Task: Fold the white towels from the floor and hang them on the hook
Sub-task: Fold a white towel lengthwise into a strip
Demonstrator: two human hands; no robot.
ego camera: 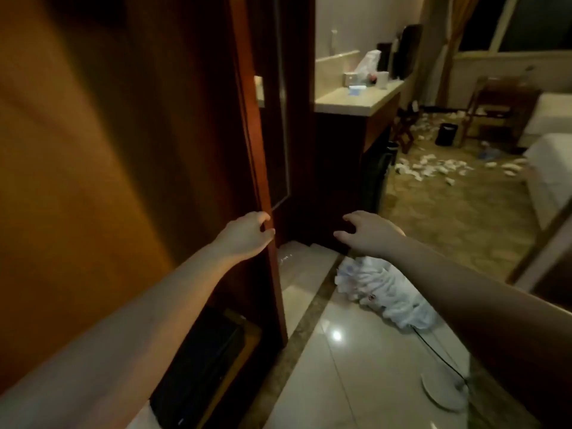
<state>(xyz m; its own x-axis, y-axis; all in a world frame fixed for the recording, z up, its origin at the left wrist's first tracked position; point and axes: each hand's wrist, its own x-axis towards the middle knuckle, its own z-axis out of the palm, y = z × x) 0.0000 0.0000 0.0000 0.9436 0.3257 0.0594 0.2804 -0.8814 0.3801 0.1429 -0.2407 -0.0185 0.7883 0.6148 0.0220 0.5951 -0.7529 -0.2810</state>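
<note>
A crumpled white towel (385, 292) lies on the glossy tiled floor (340, 373), partly hidden under my right forearm. My right hand (368, 232) hovers above it with fingers spread and relaxed, holding nothing. My left hand (247, 235) reaches to the edge of a brown wooden door (123, 150), its fingers curled at the door's edge. No hook is in view.
A counter (356, 99) with a tissue box and small items stands behind the doorway. Scattered white paper scraps (433, 168) litter the carpet near a black bin (446, 134), a wooden chair (495, 109) and a bed (548, 168). A black cable and a white disc (442, 394) lie on the tiles.
</note>
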